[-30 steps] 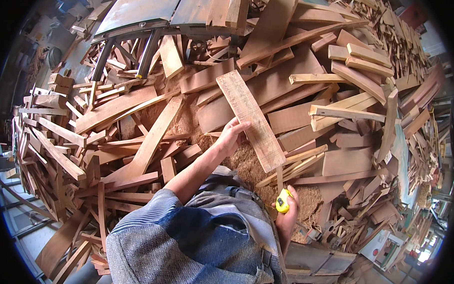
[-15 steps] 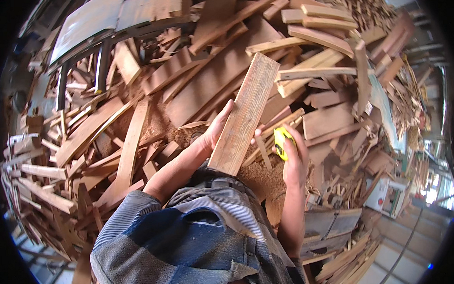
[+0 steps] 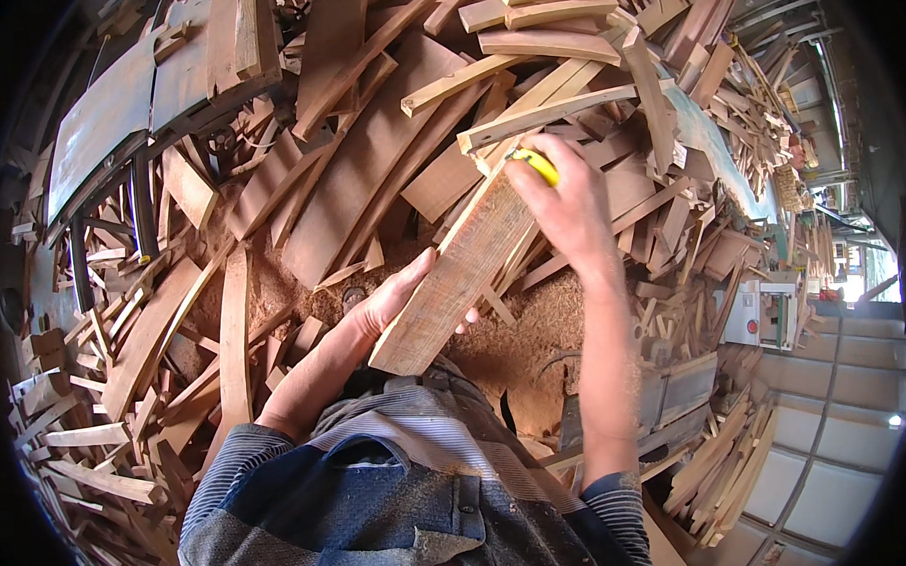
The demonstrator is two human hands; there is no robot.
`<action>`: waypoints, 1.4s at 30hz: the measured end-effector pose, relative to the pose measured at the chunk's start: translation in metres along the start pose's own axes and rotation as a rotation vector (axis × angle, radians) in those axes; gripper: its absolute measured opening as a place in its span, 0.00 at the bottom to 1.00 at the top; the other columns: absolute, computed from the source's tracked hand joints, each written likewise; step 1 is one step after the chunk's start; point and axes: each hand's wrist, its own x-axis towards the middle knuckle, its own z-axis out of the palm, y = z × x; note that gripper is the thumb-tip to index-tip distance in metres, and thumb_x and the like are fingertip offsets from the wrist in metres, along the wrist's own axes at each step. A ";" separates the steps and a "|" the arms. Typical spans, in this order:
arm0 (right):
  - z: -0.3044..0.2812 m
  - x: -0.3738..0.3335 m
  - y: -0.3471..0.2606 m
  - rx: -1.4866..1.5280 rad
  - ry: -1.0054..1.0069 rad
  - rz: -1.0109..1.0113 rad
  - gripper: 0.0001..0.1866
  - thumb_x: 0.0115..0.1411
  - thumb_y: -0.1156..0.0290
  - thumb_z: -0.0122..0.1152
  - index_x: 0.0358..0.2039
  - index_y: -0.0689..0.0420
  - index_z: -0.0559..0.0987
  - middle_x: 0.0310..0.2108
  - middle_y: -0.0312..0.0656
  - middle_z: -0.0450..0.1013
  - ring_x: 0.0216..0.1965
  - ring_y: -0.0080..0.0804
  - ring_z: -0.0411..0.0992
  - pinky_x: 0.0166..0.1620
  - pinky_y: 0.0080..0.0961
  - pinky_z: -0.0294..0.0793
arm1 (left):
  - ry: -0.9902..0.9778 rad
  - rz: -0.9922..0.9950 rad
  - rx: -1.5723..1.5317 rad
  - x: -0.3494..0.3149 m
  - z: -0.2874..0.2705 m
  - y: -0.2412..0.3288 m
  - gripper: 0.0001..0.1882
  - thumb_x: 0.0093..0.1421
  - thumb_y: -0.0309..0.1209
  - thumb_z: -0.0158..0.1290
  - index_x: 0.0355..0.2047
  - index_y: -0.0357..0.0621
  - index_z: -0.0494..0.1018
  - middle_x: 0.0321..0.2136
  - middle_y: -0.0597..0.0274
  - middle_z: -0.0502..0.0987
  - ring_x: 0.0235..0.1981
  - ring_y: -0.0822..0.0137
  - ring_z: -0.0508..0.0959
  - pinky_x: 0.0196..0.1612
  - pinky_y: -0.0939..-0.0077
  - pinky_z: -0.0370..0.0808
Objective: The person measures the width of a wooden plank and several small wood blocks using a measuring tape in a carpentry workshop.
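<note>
A straight, rough-grained wooden board (image 3: pixel 462 266) slants across in front of me. My left hand (image 3: pixel 399 295) grips it near its lower end, the thumb along the near left edge and fingertips showing past the right edge. At the board's far upper end is my right hand (image 3: pixel 575 199), its fingers wrapped round a small yellow tape measure (image 3: pixel 537 166). The tape measure lies close against the end of the board; the fingers cover much of it, and I cannot make out whether any tape is pulled out.
Offcuts and curved wooden pieces (image 3: pixel 554 45) lie heaped all round. A wide reddish plank (image 3: pixel 369 151) leans beyond the board. Sawdust (image 3: pixel 535 350) covers the ground near me. A metal-topped table (image 3: pixel 103 111) stands at the far left, a white machine box (image 3: pixel 758 312) at the right, beside floor tiles (image 3: pixel 827 420).
My right hand has moved up and forward with the tape measure, from beside the board to its far end. The board is lower and more tilted to the right. My view has shifted rightward.
</note>
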 end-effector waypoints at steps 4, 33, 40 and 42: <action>-0.029 -0.029 0.046 -0.042 0.002 -0.168 0.23 0.59 0.66 0.65 0.54 0.61 0.80 0.40 0.48 0.76 0.39 0.37 0.78 0.44 0.34 0.78 | -0.024 -0.003 -0.170 -0.001 -0.004 -0.008 0.50 0.61 0.70 0.50 0.69 0.44 0.61 0.46 0.29 0.78 0.40 0.42 0.84 0.44 0.55 0.84; -0.106 -0.139 0.095 -0.423 0.232 -0.251 0.26 0.47 0.76 0.67 0.50 0.61 0.79 0.44 0.48 0.71 0.41 0.48 0.75 0.45 0.39 0.76 | -0.194 -0.116 -0.345 0.015 -0.026 -0.029 0.54 0.56 0.75 0.49 0.69 0.46 0.64 0.52 0.28 0.75 0.47 0.30 0.79 0.49 0.41 0.78; -0.090 -0.147 0.089 -0.273 0.224 -0.258 0.25 0.47 0.76 0.65 0.49 0.63 0.80 0.43 0.48 0.71 0.41 0.43 0.74 0.45 0.37 0.75 | -0.199 -0.098 -0.516 0.013 -0.008 -0.024 0.50 0.60 0.72 0.48 0.72 0.51 0.60 0.60 0.37 0.72 0.48 0.38 0.77 0.48 0.45 0.78; -0.077 -0.156 0.082 -0.188 0.103 -0.210 0.25 0.47 0.74 0.65 0.49 0.64 0.80 0.42 0.48 0.72 0.41 0.43 0.74 0.45 0.36 0.75 | -0.155 -0.026 -0.472 0.024 -0.015 -0.015 0.48 0.64 0.71 0.44 0.74 0.51 0.57 0.65 0.43 0.67 0.48 0.41 0.78 0.47 0.47 0.80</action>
